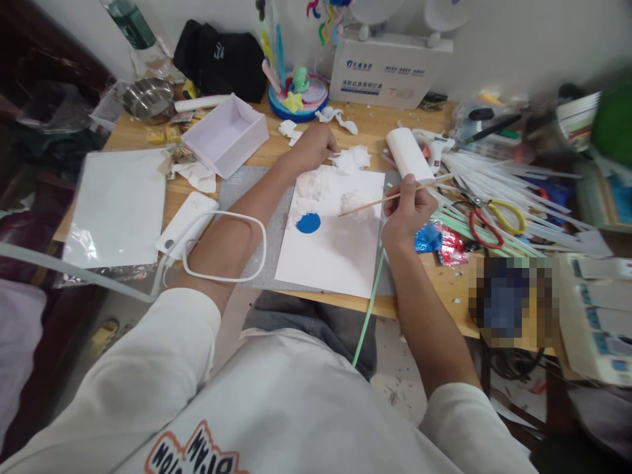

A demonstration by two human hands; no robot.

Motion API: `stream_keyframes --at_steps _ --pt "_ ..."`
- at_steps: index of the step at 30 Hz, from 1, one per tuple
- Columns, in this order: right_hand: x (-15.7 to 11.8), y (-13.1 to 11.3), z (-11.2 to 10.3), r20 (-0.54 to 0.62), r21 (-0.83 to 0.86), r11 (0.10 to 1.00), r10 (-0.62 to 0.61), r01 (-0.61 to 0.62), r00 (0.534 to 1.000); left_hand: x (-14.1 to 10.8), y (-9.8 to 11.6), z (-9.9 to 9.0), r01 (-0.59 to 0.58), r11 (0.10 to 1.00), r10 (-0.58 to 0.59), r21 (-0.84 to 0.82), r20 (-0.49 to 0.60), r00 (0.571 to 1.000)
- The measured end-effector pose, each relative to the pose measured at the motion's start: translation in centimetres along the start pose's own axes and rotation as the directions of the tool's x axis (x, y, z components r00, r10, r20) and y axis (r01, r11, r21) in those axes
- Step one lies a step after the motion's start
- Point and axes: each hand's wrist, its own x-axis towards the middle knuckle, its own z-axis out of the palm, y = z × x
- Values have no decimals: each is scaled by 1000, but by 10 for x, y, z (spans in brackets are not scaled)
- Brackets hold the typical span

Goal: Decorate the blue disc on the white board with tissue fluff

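One stick [370, 204] — gripped, right hand [409, 209], over white paper [330, 257] | left hand [316, 148] — at tissue [354, 158], grip unclear

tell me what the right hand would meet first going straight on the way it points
Probably the white cylinder just beyond the right hand in the picture, though depth is hard to judge.

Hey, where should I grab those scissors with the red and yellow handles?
I'd take the scissors by both handle loops, coming from the near right: the loops spread apart that way, while the metal end points away to the left, among pale strips.
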Motion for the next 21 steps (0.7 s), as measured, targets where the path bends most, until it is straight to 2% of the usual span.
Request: stream_keyframes --at_steps 4,7,10,12,14,16,18,21 --pt "-1 -2 -1 6 14 1000 16 -16 1000 0 -3 0 -5 1000 5 -16 2 1000" --pt "-1 0 -1 7 12 1000 3 -3 1000 0 -2 -3 14 998 -19 -57 -93 995" --pt "0 3 0 -12 40 999 -10 10 1000 -3 0 -8 49 983 -83 -177 -188 979" --pt "0 3 -1 -25 62 998 -9 11 1000 -13 2 -14 48 952 -114 -304 -202 973" --pt "-2 -1 -1 -17 108 994 -8 10 1000 -32 5 -22 34 907 -131 -420 -205 970" --pt "-7 -8 -1 41 153 988 -17 10 999 -63 7 -29 25 875 -144 -484 -211 967" --pt "-16 -17 1 162 179 984 -24 -5 986 -104 9 -35 36 861 -146 -507 -180 973" --pt "-34 -28 5 362 170 985 -30 -34 932 -170 12 -38 101 837 -183 -537 -102 978"
